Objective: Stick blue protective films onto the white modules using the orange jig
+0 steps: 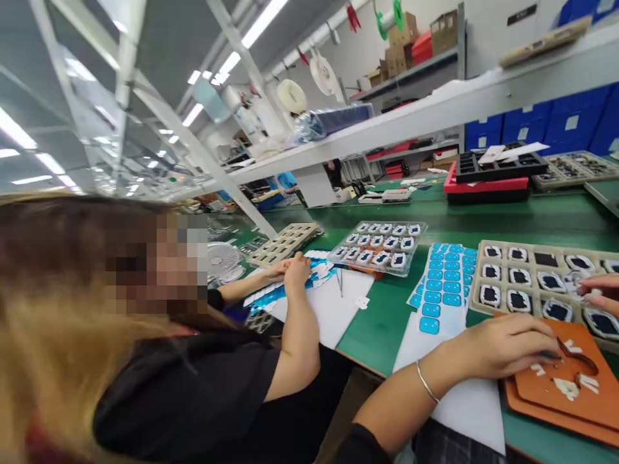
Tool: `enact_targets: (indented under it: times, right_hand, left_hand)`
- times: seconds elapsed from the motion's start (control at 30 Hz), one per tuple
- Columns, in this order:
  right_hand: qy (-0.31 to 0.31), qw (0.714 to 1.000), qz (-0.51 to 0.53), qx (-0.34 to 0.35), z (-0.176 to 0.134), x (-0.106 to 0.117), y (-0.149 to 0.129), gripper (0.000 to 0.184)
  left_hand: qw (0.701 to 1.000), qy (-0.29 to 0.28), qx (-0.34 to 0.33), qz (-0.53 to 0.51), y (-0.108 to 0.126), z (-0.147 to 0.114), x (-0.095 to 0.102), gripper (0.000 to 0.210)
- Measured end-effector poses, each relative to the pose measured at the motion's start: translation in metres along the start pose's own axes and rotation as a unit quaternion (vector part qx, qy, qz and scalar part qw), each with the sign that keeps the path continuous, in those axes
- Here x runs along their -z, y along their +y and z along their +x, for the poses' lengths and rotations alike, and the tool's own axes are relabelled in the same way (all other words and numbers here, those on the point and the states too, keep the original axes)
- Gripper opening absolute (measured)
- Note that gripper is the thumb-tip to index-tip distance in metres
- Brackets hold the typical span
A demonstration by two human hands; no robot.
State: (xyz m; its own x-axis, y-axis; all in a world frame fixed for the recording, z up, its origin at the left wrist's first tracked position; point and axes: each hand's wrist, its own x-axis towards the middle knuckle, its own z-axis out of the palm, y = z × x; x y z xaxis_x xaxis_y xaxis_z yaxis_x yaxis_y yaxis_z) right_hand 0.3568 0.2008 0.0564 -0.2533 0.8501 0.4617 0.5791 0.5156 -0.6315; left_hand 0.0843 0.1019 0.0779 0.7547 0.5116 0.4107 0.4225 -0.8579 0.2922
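Note:
My left hand (507,345) reaches in from below, a thin bracelet at its wrist. Its fingers lie stretched over the orange pad (536,412), fingertips near a dark cut-out and several small white pieces (567,388). Whether anything is under the fingertips is hidden. At the right edge, only some fingers of my right hand (603,290) show. They pinch a small whitish part over the beige tray (529,258), whose pockets hold white-rimmed dark parts (520,300). Left of this tray lie sheets of blue stickers (442,283) on white paper.
A co-worker (193,386) sits close on the left, both hands together over blue-and-white sheets. Tweezers (340,282) lie on white paper there. A clear tray (380,245) of similar parts and stacked red and black trays (488,177) stand farther back. A white shelf (416,119) crosses above the green bench.

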Motion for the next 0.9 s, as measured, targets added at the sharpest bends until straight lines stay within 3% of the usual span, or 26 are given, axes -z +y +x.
enact_targets:
  times: [0.07,0.13,0.2,0.27,0.37,0.53,0.7,0.9]
  right_hand:
    - [-0.031,0.996,0.087,0.010,-0.028,0.008,-0.022,0.040]
    - [-0.065,0.986,0.121,0.098,-0.044,0.014,-0.046,0.023]
    - [-0.123,0.962,0.149,0.192,-0.046,0.016,-0.062,0.015]
    - [-0.145,0.949,0.163,0.229,-0.042,0.015,-0.067,0.013]
    - [-0.142,0.952,0.165,0.217,-0.038,0.015,-0.062,0.010]
    - [-0.168,0.944,0.173,0.227,-0.042,0.011,-0.055,0.013]
    - [-0.190,0.936,0.174,0.238,-0.042,0.014,-0.055,0.028]
    - [-0.176,0.937,0.168,0.249,-0.037,0.021,-0.043,0.039]
  left_hand:
    - [1.000,0.014,-0.001,-0.014,0.003,-0.001,-0.002,0.032]
    - [0.999,0.045,0.010,-0.024,0.005,-0.003,-0.003,0.029]
    - [0.997,0.068,0.002,-0.023,0.004,-0.004,-0.002,0.025]
    - [0.995,0.091,-0.007,-0.028,0.003,-0.005,-0.001,0.021]
    - [0.992,0.123,-0.008,-0.030,0.004,-0.004,0.000,0.016]
    - [0.984,0.172,0.024,-0.034,0.005,-0.003,0.002,0.033]
    - [0.983,0.164,0.077,-0.026,-0.003,-0.004,0.010,0.034]
    - [0.987,0.147,0.061,-0.022,-0.007,-0.005,0.018,0.013]
